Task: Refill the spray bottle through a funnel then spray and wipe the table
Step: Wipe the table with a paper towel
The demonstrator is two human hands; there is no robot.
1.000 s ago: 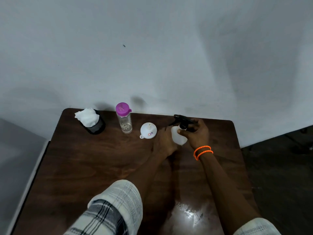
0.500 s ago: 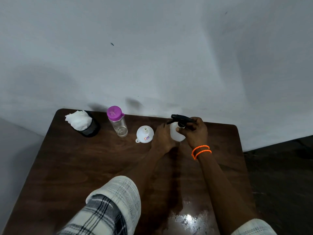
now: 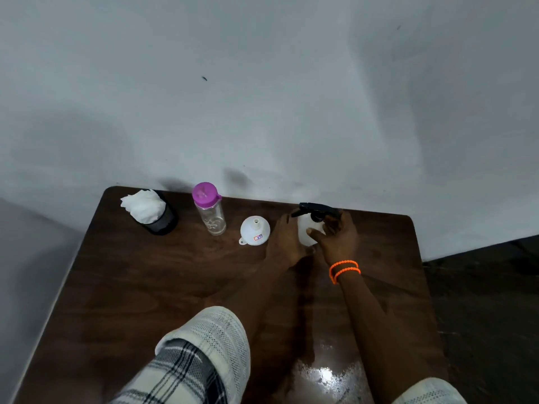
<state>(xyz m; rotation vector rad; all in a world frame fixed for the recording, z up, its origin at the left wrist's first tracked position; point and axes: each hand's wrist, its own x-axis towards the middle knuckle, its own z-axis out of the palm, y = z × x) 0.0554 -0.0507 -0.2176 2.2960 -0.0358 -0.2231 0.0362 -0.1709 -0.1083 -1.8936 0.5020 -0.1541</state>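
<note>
1. Standing right of the frame's centre, near the far edge of the dark wood-grain table (image 3: 151,287), is a small white plastic spray bottle (image 3: 306,234) with a black trigger head (image 3: 315,209).
2. Its rounded body is gripped by the left hand (image 3: 284,240), fingers curled round its left side.
3. The right hand (image 3: 338,237), two orange beaded bands (image 3: 344,271) at its wrist, has fingers curled round the black collar under the trigger head.
4. A smooth white funnel (image 3: 254,231) sits mouth-down just left of the hands, spout up, a small sticker on its flare.
5. Further left stands a clear cylindrical bottle (image 3: 211,218) with a purple lid (image 3: 205,193); whether it holds liquid I cannot tell.
6. At the upper left of the table, a black cup (image 3: 163,221) holds crumpled white tissue (image 3: 143,207).
7. Glare shines on the tabletop at the bottom of the frame.
</note>
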